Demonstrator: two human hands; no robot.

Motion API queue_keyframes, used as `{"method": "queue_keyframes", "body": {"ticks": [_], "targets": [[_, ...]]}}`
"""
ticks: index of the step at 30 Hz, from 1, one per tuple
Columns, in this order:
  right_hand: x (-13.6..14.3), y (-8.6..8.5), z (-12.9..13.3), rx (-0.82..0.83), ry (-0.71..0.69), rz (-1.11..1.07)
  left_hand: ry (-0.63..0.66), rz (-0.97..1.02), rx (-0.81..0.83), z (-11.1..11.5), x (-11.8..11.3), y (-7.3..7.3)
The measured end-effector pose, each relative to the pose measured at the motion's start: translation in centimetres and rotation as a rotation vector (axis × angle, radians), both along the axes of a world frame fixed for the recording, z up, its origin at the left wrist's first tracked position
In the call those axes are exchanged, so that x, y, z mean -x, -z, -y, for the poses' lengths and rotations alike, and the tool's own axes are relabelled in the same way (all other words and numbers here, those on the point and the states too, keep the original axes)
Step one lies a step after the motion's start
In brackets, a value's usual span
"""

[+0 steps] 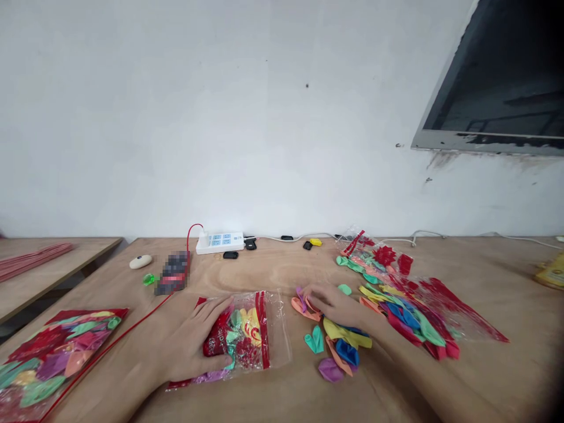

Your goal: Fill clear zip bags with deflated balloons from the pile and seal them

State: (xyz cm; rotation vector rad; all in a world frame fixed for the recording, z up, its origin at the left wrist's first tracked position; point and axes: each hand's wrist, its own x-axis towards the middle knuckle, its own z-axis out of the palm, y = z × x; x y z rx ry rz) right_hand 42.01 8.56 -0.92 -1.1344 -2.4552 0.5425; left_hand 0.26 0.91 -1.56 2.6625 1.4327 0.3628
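**Hands down among the balloons**

I see my left hand point(194, 341) flat and open on the middle bag point(240, 335), pinning it, gripping nothing. Right of that bag, my right hand point(330, 302) rests fingers-spread on the loose balloons point(341, 346), not closed on any. Further right of the bag lies another bag point(423, 311).

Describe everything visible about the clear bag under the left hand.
The clear bag is a thin transparent plastic pouch with red bands and red printing, lying flat on the wooden table near its front edge. It is stuffed with uninflated balloons in yellow, green, red and purple. Its plastic looks crinkled and glossy. The left hand rests palm down on its left part, fingers spread; the loose balloons to its right lie apart from it.
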Motion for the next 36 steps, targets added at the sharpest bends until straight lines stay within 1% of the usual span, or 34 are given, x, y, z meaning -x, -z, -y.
{"method": "queue_keyframes", "body": {"ticks": [3,5,7,9,12,14,15,18,20,22,24,26,28,30,31,34,36], "targets": [[-0.5,0.0,-1.7,-0.133,0.121,0.178,0.004,0.004,-0.006,0.0,0.0,0.1],[-1.2,-0.5,-2.8,-0.192,0.204,0.21,0.009,0.02,-0.016,-0.1,0.1,0.4],[-1.4,-1.1,-3.3,-0.225,0.252,0.202,0.009,0.025,-0.005,-0.2,0.2,0.7],[-1.0,-1.7,-3.0,-0.213,0.243,0.164,-0.002,0.01,0.017,-0.2,0.2,0.8],[0.4,-1.7,-2.1,-0.106,0.11,0.128,-0.016,-0.014,0.023,-0.1,0.0,0.4],[1.0,-1.4,-1.8,-0.072,0.062,0.176,-0.011,-0.009,0.01,0.1,-0.2,0.0],[1.0,-1.3,-1.9,-0.084,0.074,0.208,-0.007,-0.003,0.003,0.1,-0.3,-0.1],[0.4,-1.4,-2.7,-0.182,0.189,0.264,0.004,0.005,-0.016,0.1,-0.2,-0.1],[-0.2,-1.9,-3.2,-0.239,0.242,0.281,0.014,0.009,-0.026,-0.1,0.1,0.4],[-0.4,-2.8,-3.1,-0.268,0.253,0.279,0.016,0.023,-0.028,-0.3,0.4,0.9],[-0.2,-3.6,-2.6,-0.206,0.24,0.24,0.018,0.023,-0.022,-0.4,0.7,1.4],[0.2,-4.0,-2.0,-0.063,0.185,0.149,0.022,0.011,-0.012,-0.6,0.9,1.8],[0.7,-3.7,-1.7,0.093,0.072,0.037,0.03,-0.001,0.005,-0.7,1.1,1.9],[1.1,-2.5,-1.8,0.175,-0.035,-0.029,0.033,-0.005,0.018,-0.7,1.1,1.9],[1.3,-1.7,-2.0,0.195,-0.061,-0.038,0.036,-0.011,0.024,-0.7,1.0,1.8],[1.7,0.7,-2.8,0.201,-0.039,-0.032,0.038,-0.009,0.017,-0.6,0.8,1.4],[2.0,1.8,-3.1,0.179,-0.01,-0.038,0.042,-0.005,0.008,-0.5,0.7,1.3]]}}
